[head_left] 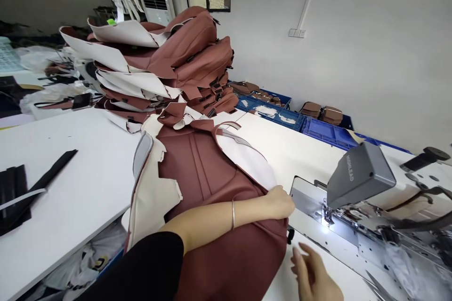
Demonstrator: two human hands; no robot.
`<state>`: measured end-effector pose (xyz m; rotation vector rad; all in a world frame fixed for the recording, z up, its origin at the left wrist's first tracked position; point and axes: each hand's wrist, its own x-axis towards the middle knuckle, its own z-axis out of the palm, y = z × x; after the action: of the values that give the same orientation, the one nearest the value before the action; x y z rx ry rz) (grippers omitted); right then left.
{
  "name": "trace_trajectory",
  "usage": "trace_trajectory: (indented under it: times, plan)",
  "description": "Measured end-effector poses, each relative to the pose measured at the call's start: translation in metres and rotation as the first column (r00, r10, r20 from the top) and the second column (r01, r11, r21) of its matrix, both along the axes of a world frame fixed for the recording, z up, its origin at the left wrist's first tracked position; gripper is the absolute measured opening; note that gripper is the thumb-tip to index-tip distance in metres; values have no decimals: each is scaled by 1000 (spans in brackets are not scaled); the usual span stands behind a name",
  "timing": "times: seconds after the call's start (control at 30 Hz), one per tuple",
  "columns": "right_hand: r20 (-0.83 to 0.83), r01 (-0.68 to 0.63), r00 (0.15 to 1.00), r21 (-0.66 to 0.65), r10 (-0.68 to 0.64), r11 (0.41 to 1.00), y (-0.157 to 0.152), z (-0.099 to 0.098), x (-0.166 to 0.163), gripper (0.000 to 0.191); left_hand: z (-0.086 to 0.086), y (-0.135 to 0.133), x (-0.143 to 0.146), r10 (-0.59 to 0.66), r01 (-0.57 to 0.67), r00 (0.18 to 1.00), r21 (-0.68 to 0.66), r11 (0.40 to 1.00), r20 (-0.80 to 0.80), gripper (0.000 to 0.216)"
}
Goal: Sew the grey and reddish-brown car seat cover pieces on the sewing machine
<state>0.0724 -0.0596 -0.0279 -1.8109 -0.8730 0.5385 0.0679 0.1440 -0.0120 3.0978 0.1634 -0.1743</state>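
Observation:
A reddish-brown leather-like seat cover [243, 254] with pale backing lies in front of me, draped over the white table. My left arm reaches across it, and my left hand [280, 202] is closed on its right edge. Just below and to the right, my right hand [314, 273] is held over the table near the cover's edge; its fingers are loosely curved and apart, with nothing visible in them. A small black piece [290, 235] shows at the cover's edge between the hands. To the right stands a sewing machine [363, 176], its lamp lit by the needle.
Several similar covers [190, 51] are piled at the back of the table. Blue crates [325, 132] with brown pieces line the wall. Scissors [376, 287] lie at lower right beside the machine. Black strips [42, 188] lie on the left table [88, 169], with plastic-wrapped things below a gap.

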Motion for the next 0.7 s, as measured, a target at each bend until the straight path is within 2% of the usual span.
trace_trajectory:
  times: [0.03,0.07,0.1,0.13,0.23,0.3,0.37,0.47,0.53,0.63,0.7]
  plan:
    - [71,92,994,-147,-82,985,8,3,11,37,-1,-1,0,0,0,1000,-2,1000,6,14]
    - [60,100,994,-210,-89,973,16,4,20,41,-1,-1,0,0,0,1000,-4,1000,12,14]
    - [-28,63,997,-242,-71,968,24,5,25,43,-2,-2,0,0,0,1000,-5,1000,20,13]
    - [-145,-3,989,-248,-34,969,31,4,28,44,-3,-2,-1,-1,2,1000,-6,1000,27,13]
    - [-444,-171,892,-144,90,975,40,-2,33,47,-3,-3,-4,-9,10,999,-14,1000,52,11]
    - [-512,-201,850,-105,121,974,37,-6,37,48,-1,-2,-7,-15,16,998,-22,1000,69,9]
    - [-524,-285,828,-87,200,954,31,-9,42,45,2,-2,-9,-22,25,996,-35,999,86,7]
    - [-284,-453,869,-126,406,882,27,-10,50,41,8,-1,-12,-34,41,994,-61,997,108,6]
    - [-86,-490,872,-153,483,858,30,-10,53,40,11,-1,-13,-38,47,992,-76,996,116,6]
    - [151,-469,859,-153,489,870,37,-8,55,40,14,0,-13,-45,56,993,-96,994,110,7]
    - [343,-434,821,-144,456,889,40,-7,57,43,15,0,-13,-50,60,994,-103,993,98,6]
